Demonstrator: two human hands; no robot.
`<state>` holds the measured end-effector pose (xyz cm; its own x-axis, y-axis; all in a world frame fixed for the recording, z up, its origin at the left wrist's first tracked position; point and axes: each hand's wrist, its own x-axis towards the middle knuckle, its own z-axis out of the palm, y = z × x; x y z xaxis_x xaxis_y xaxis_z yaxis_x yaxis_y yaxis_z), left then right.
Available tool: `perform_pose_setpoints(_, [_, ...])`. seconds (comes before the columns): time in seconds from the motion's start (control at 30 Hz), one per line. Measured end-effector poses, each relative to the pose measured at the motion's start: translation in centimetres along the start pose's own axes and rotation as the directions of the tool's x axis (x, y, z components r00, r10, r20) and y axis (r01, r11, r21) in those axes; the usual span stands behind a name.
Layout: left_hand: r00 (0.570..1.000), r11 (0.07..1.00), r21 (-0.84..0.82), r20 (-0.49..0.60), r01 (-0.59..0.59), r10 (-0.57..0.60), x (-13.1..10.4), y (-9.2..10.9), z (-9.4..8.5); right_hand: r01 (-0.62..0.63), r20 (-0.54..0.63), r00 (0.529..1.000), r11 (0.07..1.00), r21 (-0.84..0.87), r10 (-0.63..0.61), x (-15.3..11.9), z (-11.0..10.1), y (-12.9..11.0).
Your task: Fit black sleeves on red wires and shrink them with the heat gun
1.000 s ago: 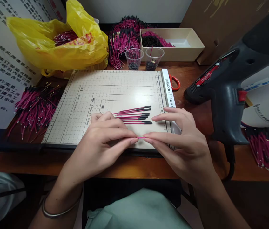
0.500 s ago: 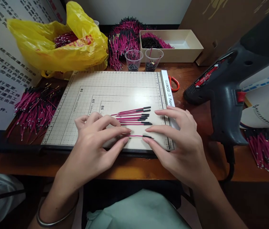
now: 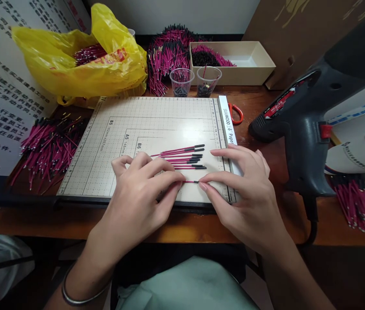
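Observation:
A short magenta wire with a black sleeve on its right end is stretched level between my two hands, just above the board. Thumb and forefinger of my left hand pinch its left part. My right hand pinches the black end between thumb and forefinger, its other fingers loosely spread. Beyond my fingers, several more magenta wires with black ends lie side by side on the gridded paper cutter board; my left hand hides some of their left ends.
A heat gun stands at the right, by red-handled scissors. Behind the board are two clear plastic cups, an open box of wires and a yellow plastic bag. Wire heaps lie left and right.
My left hand has moved right along the wire. The fingertips of my right hand have closed onto the black end, which was more exposed before.

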<state>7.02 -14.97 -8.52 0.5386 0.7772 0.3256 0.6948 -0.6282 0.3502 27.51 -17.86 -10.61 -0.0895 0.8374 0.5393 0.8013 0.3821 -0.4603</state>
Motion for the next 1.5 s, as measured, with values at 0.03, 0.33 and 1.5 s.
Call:
perform_pose_setpoints(0.03, [1.000, 1.000, -0.004, 0.004, -0.004, 0.004, 0.0, 0.0, 0.0, -0.004, 0.003, 1.000, 1.000, 0.003, 0.004, 0.0, 0.0, 0.0])
perform_pose_setpoints(0.33, [0.998, 0.993, -0.108, -0.049, 0.040, -0.045, -0.2, -0.8, -0.1, 0.000, 0.023, 1.000, 0.997, 0.074, -0.001, -0.1, -0.2, 0.0])
perform_pose_setpoints(1.5, [0.996, 0.799, -0.601, -0.050, 0.024, -0.068, 1.0, -0.3, -0.1, 0.064, 0.056, 0.994, 0.937, 0.344, -0.089, 0.4, -1.3, 0.2])
